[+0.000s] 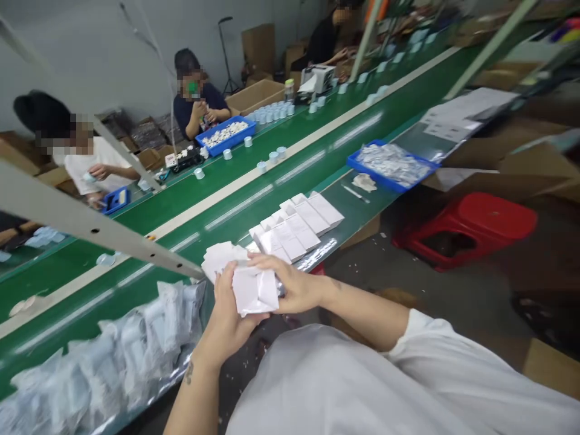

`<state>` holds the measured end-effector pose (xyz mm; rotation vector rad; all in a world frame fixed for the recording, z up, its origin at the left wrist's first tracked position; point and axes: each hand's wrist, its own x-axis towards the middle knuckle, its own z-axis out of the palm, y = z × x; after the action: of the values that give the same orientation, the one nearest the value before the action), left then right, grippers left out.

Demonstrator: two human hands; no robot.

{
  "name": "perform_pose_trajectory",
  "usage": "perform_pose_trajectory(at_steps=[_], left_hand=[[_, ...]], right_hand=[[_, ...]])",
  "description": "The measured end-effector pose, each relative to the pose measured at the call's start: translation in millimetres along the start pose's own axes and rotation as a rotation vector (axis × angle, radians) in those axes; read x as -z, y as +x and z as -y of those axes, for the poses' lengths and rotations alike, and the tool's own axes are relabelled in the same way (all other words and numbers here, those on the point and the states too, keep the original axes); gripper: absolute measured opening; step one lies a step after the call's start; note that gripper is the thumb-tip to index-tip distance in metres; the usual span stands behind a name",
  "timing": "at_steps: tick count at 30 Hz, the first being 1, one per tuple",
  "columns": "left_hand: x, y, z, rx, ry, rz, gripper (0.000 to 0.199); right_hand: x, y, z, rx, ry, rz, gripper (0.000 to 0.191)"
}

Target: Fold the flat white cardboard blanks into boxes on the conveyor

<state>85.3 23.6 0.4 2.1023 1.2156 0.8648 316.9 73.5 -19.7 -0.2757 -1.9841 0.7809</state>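
between left grip and right grip: white box

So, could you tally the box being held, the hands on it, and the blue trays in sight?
White box being held: 1
Hands on it, left hand and right hand: 2
Blue trays: 3
Total: 6
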Motion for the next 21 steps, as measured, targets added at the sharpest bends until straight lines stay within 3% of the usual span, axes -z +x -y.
perform_pose_trajectory(at_steps=[2, 4, 7, 9, 12, 14, 17, 18, 21], left_hand=[[-3.8, 16, 3, -0.125, 0.166, 0.075, 0.09], [-17.0, 37, 5, -0.261, 0.299, 0.128, 0.075], [-61.0, 74, -2, -0.491, 0.371, 0.211, 0.069], [-101.4, 102, -12, -0.603, 0.317, 0.292, 0.067], [-154.3, 136, -32, -0.67, 0.232, 0.351, 0.064], [-170.7, 148, -39, -0.678, 0.204, 0.338, 0.068], [-161.7, 145, -17, -0.509, 0.222, 0.165, 0.062], [-151.6, 137, 0, -0.384, 0.24, 0.062, 0.054], [-113.7, 91, 61, 0.151, 0.316, -0.255, 0.02]], right_hand=[[18, -18, -6, -0.084, -0.003, 0.092, 0.092], [42, -39, -12, -0.382, 0.119, 0.117, 0.098], [75, -63, -24, -0.963, 0.456, -0.129, 0.097], [92, -70, -34, -1.204, 0.599, -0.281, 0.093], [128, -79, -56, -1.283, 0.608, -0.418, 0.085], [172, -91, -76, -1.254, 0.461, -0.58, 0.071], [255, -123, -117, -1.321, -0.005, -0.906, 0.069], [280, -134, -133, -1.404, -0.08, -0.946, 0.066], [328, -162, -182, -1.574, 0.025, -0.87, 0.019]])
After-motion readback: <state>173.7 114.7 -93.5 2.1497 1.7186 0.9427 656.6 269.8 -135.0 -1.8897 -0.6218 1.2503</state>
